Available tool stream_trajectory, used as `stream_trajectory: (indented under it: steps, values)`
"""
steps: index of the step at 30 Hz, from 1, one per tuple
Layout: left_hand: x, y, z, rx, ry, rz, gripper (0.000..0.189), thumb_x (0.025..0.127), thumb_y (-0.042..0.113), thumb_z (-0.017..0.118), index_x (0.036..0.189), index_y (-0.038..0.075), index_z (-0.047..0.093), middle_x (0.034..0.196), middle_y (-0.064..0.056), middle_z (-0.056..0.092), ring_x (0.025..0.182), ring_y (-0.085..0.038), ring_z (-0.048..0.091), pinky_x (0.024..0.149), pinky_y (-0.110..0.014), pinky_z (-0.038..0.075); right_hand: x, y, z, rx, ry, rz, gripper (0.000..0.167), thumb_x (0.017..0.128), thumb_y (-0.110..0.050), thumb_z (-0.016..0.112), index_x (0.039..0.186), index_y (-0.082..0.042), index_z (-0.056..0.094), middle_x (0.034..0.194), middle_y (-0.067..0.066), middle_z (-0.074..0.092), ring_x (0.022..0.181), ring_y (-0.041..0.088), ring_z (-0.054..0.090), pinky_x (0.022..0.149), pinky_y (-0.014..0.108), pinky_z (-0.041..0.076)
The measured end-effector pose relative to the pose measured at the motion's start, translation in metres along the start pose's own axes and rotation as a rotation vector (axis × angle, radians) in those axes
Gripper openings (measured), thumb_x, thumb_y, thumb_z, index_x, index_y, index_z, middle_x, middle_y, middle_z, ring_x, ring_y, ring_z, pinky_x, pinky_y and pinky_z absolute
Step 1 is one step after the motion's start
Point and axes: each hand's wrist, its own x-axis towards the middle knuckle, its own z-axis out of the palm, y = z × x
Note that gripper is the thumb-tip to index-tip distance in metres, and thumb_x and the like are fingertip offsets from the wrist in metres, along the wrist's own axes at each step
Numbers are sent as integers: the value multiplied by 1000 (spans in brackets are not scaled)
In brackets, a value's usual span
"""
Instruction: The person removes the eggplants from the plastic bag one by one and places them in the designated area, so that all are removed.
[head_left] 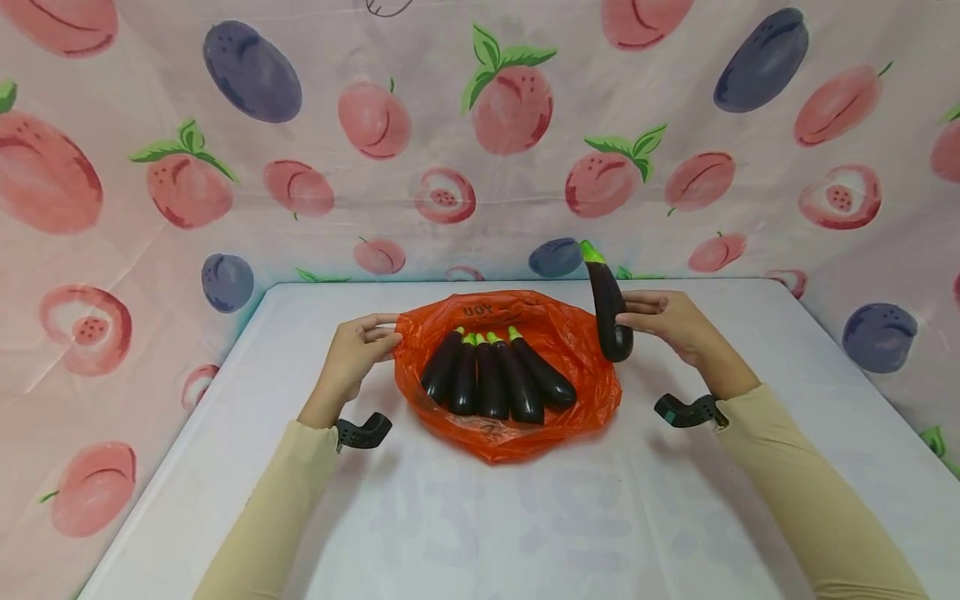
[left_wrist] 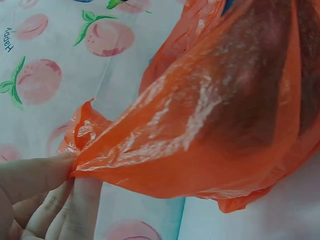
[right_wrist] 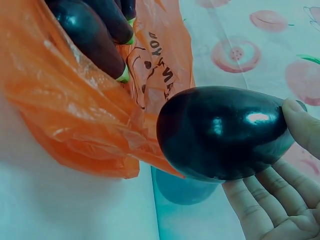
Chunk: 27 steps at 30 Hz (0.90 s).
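An orange plastic bag (head_left: 506, 446) lies wide open on the table, with several dark eggplants (head_left: 492, 379) side by side inside, their green stem ends toward the back. My left hand (head_left: 358, 354) pinches the bag's left edge between thumb and fingers; the gathered plastic (left_wrist: 85, 135) shows in the left wrist view. At the bag's right edge my right hand (head_left: 667, 325) holds another eggplant (head_left: 609, 308) upright, green tip up. In the right wrist view this eggplant's rounded end (right_wrist: 215, 132) points toward the camera, gripped between the thumb and the fingers below.
The white table (head_left: 480, 533) stretches in front of and around the bag. Behind it hangs a cloth (head_left: 442, 125) printed with peaches and plums. A black wrist device (head_left: 365, 431) sits at the left sleeve, and a similar device (head_left: 684, 411) at the right one.
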Motion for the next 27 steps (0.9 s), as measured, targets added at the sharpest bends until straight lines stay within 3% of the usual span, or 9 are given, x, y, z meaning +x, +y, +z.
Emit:
stream_trajectory:
  steps: [10, 15, 19, 24, 27]
  values:
    - [-1, -2, 3, 15, 48, 52, 34, 89, 11, 64, 119, -3, 61, 101, -10, 68, 75, -2, 66, 74, -21, 57, 1, 3, -5, 10, 19, 10, 65, 88, -29, 66, 139, 1, 41, 94, -29, 60, 90, -13, 58, 112, 48, 32]
    - [-2, -1, 2, 32, 44, 65, 31, 89, 10, 64, 117, -1, 62, 101, -11, 68, 76, -1, 66, 75, -21, 57, 3, 8, -10, -18, 37, 22, 66, 88, -32, 65, 140, 0, 41, 97, -28, 59, 91, -14, 58, 101, 26, 46]
    - [-2, 1, 3, 48, 40, 62, 30, 89, 11, 64, 117, 0, 63, 103, -13, 67, 76, -2, 66, 75, -22, 57, 4, 13, -15, -18, 52, 35, 68, 87, -34, 65, 140, 0, 40, 97, -28, 58, 89, -14, 58, 89, 13, 48]
    - [-2, 1, 2, 73, 23, 52, 31, 89, 12, 63, 118, 1, 62, 105, -15, 67, 77, -3, 66, 77, -26, 58, 4, 19, -21, -6, 75, 38, 69, 87, -34, 65, 140, 2, 39, 91, -30, 57, 86, -14, 59, 85, 11, 49]
    - [-2, 0, 1, 83, 8, 39, 32, 90, 13, 63, 120, 2, 62, 109, -17, 66, 79, -4, 66, 83, -35, 57, 4, 22, -25, -20, 90, 50, 70, 87, -35, 65, 140, 2, 40, 88, -31, 57, 85, -15, 58, 92, 18, 48]
